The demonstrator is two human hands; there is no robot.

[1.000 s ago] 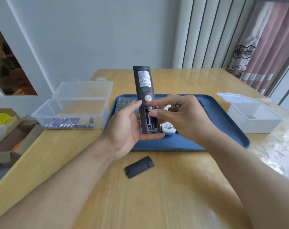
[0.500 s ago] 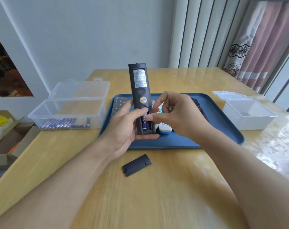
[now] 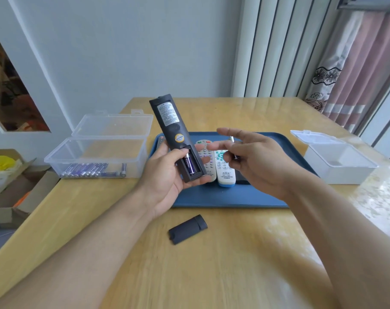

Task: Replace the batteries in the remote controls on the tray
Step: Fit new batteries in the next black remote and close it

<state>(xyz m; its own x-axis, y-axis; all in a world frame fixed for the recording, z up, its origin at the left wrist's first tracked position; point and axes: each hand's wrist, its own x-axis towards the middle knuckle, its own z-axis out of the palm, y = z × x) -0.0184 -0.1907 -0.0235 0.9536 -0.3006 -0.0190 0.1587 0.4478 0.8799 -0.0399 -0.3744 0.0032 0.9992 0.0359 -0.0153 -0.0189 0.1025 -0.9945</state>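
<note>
My left hand (image 3: 165, 179) grips a black remote (image 3: 169, 121) by its lower end, back side up and tilted left. Its battery compartment is uncovered and one purple battery (image 3: 189, 165) lies in the left slot. My right hand (image 3: 256, 161) hovers just right of the remote, over the blue tray (image 3: 229, 199), thumb and forefinger stretched out. A small battery (image 3: 232, 140) is tucked between its curled fingers, mostly hidden. The remote's black cover (image 3: 188, 229) lies on the table in front of the tray. Two white remotes (image 3: 225, 172) lie on the tray.
A clear lidded box (image 3: 96, 152) left of the tray holds several purple batteries (image 3: 93, 170). A white open box (image 3: 337, 166) stands at the right. Dark remotes show partly on the tray behind my hands. A cardboard box sits on the floor at far left.
My right hand has drawn back from the battery compartment to the right and spread its thumb and forefinger. The remote has tilted leftward in my left hand.
</note>
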